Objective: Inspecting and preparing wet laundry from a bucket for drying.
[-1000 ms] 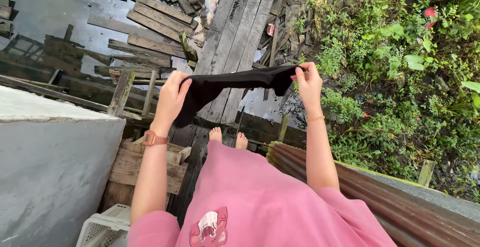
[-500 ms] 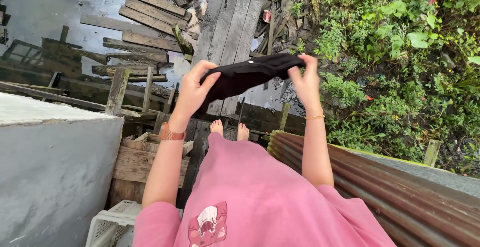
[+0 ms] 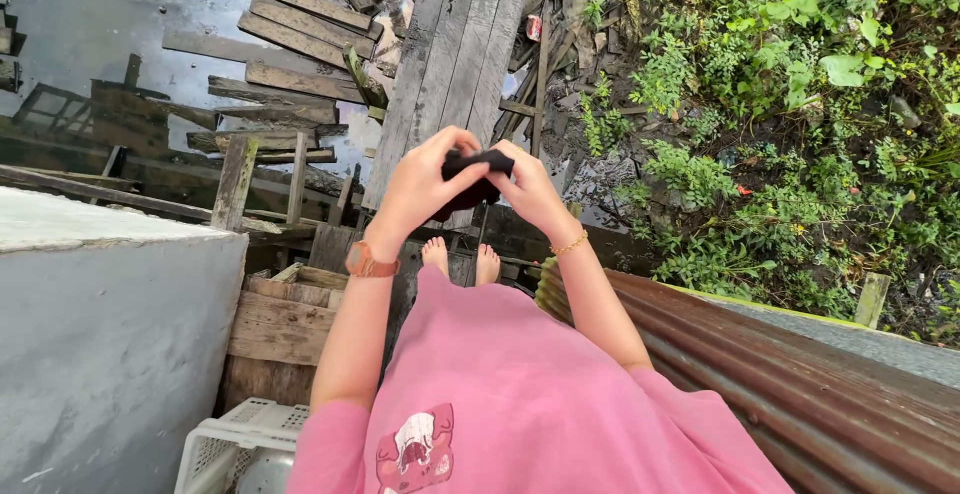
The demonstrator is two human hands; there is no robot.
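**Black cloth bunched small between both hands**

Black cloth (image 3: 478, 176), a soft dark fabric piece, sits gathered into a compact wad at the upper middle of the frame, held out over the weathered grey wooden plank walkway (image 3: 460, 54). The left hand (image 3: 425, 182) curls around its left side, fingers closed on the fabric; the right hand (image 3: 530, 189) presses in from the right, thumb and fingers closed on the same bundle. Judging by its size, the cloth is already folded or rolled down to a small bundle, and only a dark edge shows above the fingers. It has not been set down anywhere. A white plastic slatted basket (image 3: 240, 444) stands at the lower left of the frame, well apart from the hands, beside a grey concrete wall (image 3: 100, 354). Rusty corrugated metal sheeting (image 3: 780, 354) runs along the lower right.
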